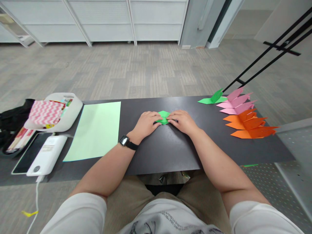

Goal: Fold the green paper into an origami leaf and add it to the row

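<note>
A small piece of green folded paper [163, 117] lies on the dark table in front of me. My left hand [147, 123] holds its left edge, thumb toward me and fingers over the top. On the opposite edge, my right hand [182, 121] grips the paper with thumb and fingers close together. Fingertips of both hands cover parts of the folds. A black smartwatch [124, 140] is on my left wrist. Left of my hands lies a stack of pale green paper sheets [97, 130].
Folded paper birds stand along the right: a green one [213, 98], pink ones [235, 103] and orange ones [251, 126]. At the left are a white basket [73, 112], a phone [31, 152] and a white power bank [47, 155] with a cable. A black metal frame [268, 52] rises beyond the right end.
</note>
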`<state>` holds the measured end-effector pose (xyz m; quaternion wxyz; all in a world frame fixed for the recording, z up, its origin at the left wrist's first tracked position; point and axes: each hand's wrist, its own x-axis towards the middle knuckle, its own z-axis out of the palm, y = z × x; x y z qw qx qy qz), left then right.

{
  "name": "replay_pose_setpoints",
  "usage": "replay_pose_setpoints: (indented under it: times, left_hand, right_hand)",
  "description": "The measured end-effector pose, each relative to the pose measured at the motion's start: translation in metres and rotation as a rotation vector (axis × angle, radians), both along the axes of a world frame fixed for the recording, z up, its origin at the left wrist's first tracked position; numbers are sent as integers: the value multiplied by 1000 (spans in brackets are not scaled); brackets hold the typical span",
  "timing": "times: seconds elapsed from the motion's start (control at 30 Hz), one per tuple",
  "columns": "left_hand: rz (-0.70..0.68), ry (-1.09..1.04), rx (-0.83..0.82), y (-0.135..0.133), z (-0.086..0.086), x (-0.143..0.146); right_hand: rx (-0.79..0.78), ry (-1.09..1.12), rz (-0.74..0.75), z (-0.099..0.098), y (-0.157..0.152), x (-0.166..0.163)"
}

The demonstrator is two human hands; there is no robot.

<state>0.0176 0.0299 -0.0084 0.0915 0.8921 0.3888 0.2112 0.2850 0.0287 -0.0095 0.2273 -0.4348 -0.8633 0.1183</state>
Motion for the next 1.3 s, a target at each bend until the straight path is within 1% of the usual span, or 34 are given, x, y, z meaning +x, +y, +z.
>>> replay_pose_setpoints:
  times: [0.17,0.27,0.43,0.67,0.77,0.93,1.1,1.3]
  left_hand:
    - [-5,-9,-16,-4,7,1]
    - [11,-4,-41,-11,12,3]
    - [15,12,-49,-22,20,6]
    - [-4,37,-65,-26,15,5]
    - [-4,45,-80,-27,16,5]
    - [21,25,-113,-30,18,6]
    - [74,-38,-141,-30,12,8]
    - [85,-55,-175,-31,8,11]
  right_hand:
    - [-13,7,15,7,-5,0]
    - [-21,0,35,12,-12,-1]
    - [-36,-15,27,17,-19,-4]
    - [-62,-31,46,16,-21,-5]
    - [-65,-31,56,14,-22,-5]
    - [-91,-30,52,14,-22,-6]
    - [-101,-27,46,14,-23,-7]
    - [-102,-38,36,13,-24,-8]
